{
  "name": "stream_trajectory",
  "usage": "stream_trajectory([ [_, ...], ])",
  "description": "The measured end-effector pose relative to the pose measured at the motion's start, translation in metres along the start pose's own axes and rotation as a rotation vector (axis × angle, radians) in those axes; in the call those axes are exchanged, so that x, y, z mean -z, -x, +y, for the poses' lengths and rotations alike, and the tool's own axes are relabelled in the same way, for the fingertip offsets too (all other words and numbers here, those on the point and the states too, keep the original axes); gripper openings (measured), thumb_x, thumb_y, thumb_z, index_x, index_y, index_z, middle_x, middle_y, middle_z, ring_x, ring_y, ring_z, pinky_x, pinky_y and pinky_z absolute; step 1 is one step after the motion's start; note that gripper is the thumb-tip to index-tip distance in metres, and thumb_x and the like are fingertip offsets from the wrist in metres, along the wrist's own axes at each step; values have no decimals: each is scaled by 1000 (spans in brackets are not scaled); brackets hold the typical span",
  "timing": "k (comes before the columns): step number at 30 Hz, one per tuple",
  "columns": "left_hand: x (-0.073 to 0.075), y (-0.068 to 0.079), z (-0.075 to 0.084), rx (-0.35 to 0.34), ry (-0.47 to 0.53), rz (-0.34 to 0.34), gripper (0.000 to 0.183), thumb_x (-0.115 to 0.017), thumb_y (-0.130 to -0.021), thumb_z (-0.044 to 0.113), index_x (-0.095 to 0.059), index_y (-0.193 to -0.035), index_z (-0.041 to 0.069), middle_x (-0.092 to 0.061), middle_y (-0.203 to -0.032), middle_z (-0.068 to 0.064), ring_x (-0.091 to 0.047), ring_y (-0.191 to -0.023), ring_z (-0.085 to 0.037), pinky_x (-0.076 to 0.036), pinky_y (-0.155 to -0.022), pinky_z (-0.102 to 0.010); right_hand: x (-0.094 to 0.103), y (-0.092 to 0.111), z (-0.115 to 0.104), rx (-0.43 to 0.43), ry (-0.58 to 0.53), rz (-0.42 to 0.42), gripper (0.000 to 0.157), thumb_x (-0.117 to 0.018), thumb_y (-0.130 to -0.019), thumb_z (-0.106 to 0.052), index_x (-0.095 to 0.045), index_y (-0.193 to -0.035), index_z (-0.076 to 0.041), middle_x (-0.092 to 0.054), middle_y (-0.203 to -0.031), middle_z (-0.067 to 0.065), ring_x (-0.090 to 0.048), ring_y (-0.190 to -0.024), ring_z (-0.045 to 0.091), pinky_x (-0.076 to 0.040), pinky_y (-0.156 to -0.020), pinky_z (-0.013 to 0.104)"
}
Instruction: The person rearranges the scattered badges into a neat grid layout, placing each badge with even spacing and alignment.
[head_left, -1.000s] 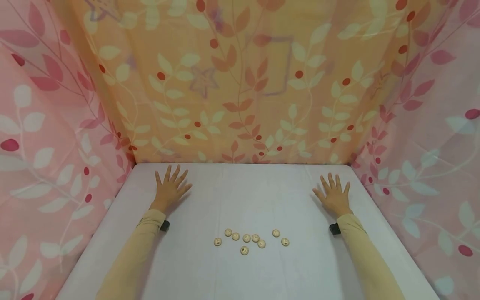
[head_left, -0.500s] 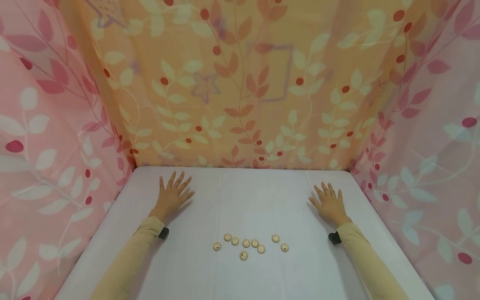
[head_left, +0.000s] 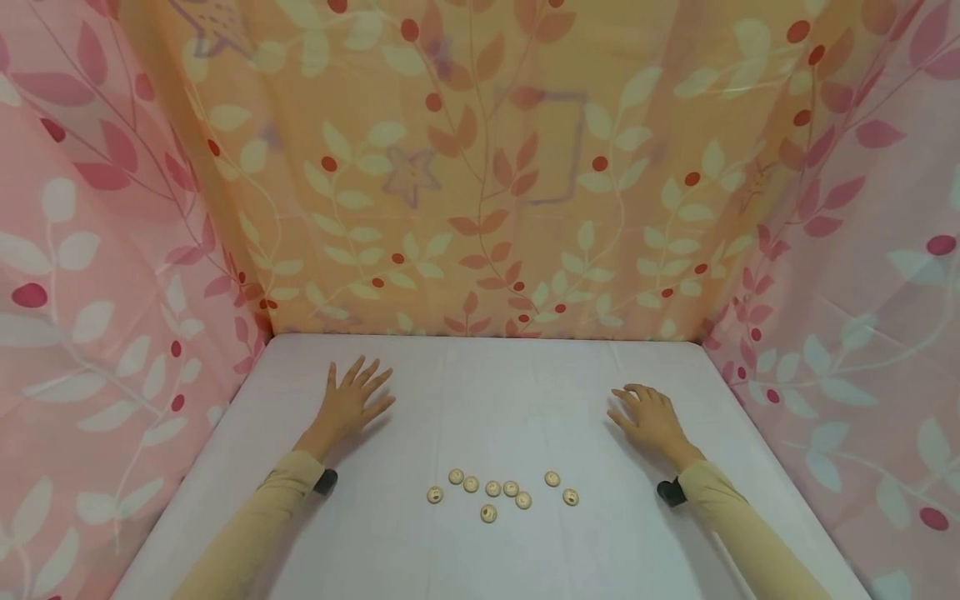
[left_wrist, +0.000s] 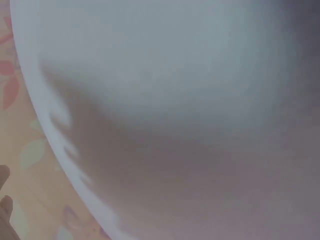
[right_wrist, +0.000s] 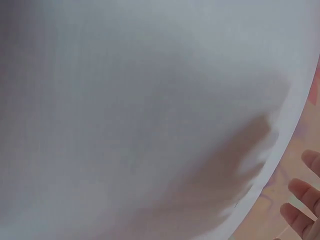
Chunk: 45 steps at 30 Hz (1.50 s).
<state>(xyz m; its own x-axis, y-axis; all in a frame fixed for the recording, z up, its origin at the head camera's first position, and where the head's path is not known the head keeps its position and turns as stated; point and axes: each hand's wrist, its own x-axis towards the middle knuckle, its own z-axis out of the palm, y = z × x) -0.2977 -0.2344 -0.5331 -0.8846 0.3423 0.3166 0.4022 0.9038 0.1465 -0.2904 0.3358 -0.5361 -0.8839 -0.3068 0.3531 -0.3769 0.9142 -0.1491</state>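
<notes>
Several small round beige discs with dark marks lie on the white table, most of them in a loose cluster around the middle disc (head_left: pixel 492 488). Two sit apart on the right, one of them the upper right disc (head_left: pixel 552 479). My left hand (head_left: pixel 347 408) hovers above the table to the left of the discs, fingers spread, holding nothing. On the opposite side my right hand (head_left: pixel 651 423) is also raised and holds nothing, its fingers slightly bent and pointing inward. Fingertips (right_wrist: pixel 302 192) show at the edge of the right wrist view, above a hand shadow.
The white table (head_left: pixel 480 400) ends at a patterned orange cloth (head_left: pixel 480 208) at the back. Pink leaf-print cloths hang along both sides, a left cloth (head_left: pixel 112 292) and a right cloth (head_left: pixel 847 292). A dark wrist device (head_left: pixel 671 492) shows below the right sleeve.
Both hands have drawn back toward me and slightly inward. The right hand's fingers, spread earlier, are now more bent and turned to the left. The discs stay in the same arrangement.
</notes>
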Motion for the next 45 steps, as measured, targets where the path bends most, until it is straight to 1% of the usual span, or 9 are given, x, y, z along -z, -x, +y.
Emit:
stream_trajectory([
  [3, -1, 3, 4, -24, 8, 9, 60, -46, -89, 57, -43, -139, 24, -34, -148, -8, -14, -141, -31, 6, -105, -63, 0, 3, -7, 30, -13, 11, 44, -64, -84, -38, -61, -119, -12, -53, -116, 13, -47, -108, 35, -31, -90, 58],
  [9, -3, 9, 11, -66, 10, 38, 57, -48, -88, 56, -50, -134, 22, -41, -143, -8, -21, -138, -33, 0, -105, -64, 2, 7, -22, 110, -43, 28, 36, -70, -81, -31, -67, -109, -11, -56, -107, 10, -52, -97, 31, -36, -84, 55],
  [15, -2, 18, 25, -101, 35, 43, 54, -52, -87, 53, -55, -129, 20, -47, -138, -9, -29, -135, -33, -7, -104, -65, 6, 13, -39, 149, -88, -10, 32, -72, -79, -30, -69, -106, -13, -57, -102, 7, -52, -95, 27, -37, -82, 52],
  [21, -1, 27, 40, -137, 64, 46, 48, -56, -86, 50, -61, -121, 16, -53, -132, -9, -37, -130, -34, -10, -104, -64, 9, 18, -52, 191, -130, -37, 28, -74, -76, -31, -70, -100, -15, -58, -95, 1, -52, -88, 20, -38, -75, 43],
  [26, -1, 34, 50, -175, 86, 60, 45, -59, -85, 48, -64, -117, 17, -57, -127, -7, -44, -125, -33, -15, -104, -63, 12, 24, -64, 186, -166, -111, 27, -74, -76, -34, -70, -98, -19, -56, -95, -6, -50, -88, 14, -37, -78, 39],
  [29, 0, 37, 55, -203, 97, 65, 44, -60, -85, 48, -65, -115, 17, -59, -124, -6, -47, -120, -31, -18, -102, -63, 14, 28, -69, 205, -182, -125, 25, -74, -76, -34, -70, -96, -21, -57, -94, -8, -50, -88, 11, -37, -78, 38],
  [34, -1, 44, 62, -247, 93, 50, 42, -58, -85, 51, -66, -112, 20, -61, -119, -1, -51, -113, -23, -22, -102, -60, 18, 36, -78, 241, -222, -153, 21, -73, -77, -34, -70, -94, -22, -59, -92, -9, -50, -87, 8, -38, -77, 37],
  [40, -1, 52, 72, -313, 87, 45, 37, -60, -84, 52, -68, -105, 23, -63, -113, 2, -54, -107, -18, -25, -100, -59, 20, 45, -85, 243, -238, -246, 19, -70, -80, -38, -68, -95, -26, -58, -93, -15, -50, -88, 4, -38, -78, 36],
  [45, 1, 56, 82, -324, 127, -32, 37, -60, -83, 53, -68, -105, 24, -63, -111, 5, -53, -109, -15, -22, -103, -57, 18, 51, -88, 299, -264, -274, 20, -71, -79, -37, -67, -96, -27, -57, -94, -16, -49, -88, 3, -38, -80, 38],
])
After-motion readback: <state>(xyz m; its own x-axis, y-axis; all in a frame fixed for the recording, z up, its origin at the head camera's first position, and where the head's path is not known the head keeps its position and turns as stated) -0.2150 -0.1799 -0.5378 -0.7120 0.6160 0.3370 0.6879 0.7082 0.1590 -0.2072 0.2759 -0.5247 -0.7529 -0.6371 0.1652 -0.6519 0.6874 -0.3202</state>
